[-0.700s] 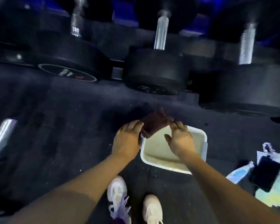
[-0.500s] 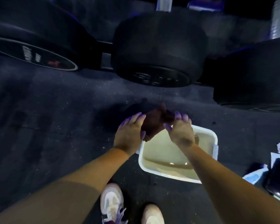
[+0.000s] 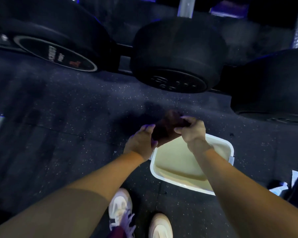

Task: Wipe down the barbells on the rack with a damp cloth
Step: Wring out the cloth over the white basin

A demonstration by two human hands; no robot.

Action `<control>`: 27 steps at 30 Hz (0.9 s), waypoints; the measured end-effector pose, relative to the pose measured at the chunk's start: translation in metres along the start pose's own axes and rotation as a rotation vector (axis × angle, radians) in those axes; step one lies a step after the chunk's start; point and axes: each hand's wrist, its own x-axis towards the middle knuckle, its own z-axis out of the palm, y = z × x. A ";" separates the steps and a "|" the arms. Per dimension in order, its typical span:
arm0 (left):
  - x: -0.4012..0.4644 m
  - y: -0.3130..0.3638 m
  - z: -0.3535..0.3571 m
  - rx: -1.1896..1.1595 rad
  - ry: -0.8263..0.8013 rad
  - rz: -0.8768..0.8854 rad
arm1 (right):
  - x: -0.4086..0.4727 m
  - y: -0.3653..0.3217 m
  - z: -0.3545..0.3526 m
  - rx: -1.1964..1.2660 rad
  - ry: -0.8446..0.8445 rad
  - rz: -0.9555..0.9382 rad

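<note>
Both hands, left (image 3: 141,142) and right (image 3: 192,130), grip the dark cloth (image 3: 167,127) (dumbbell (image 3: 175,55) lettering unreadable) over the tub (image 3: 220,143).

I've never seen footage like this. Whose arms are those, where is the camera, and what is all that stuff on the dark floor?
There is no machine here: a person wears a camera on the head, looking down at their own arms. The left hand and right hand both grip a dark cloth, bunched above a white tub holding what looks like cloudy water. The tub sits on speckled rubber flooring, just ahead of the person's white shoes. Beyond them lie big black weights with metal handles. At the right edge are some small items, too cropped to identify.
</note>
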 end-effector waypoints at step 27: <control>-0.489 0.067 -0.447 -0.452 0.479 0.004 | -0.501 -0.424 -0.105 -0.161 -0.845 -0.917</control>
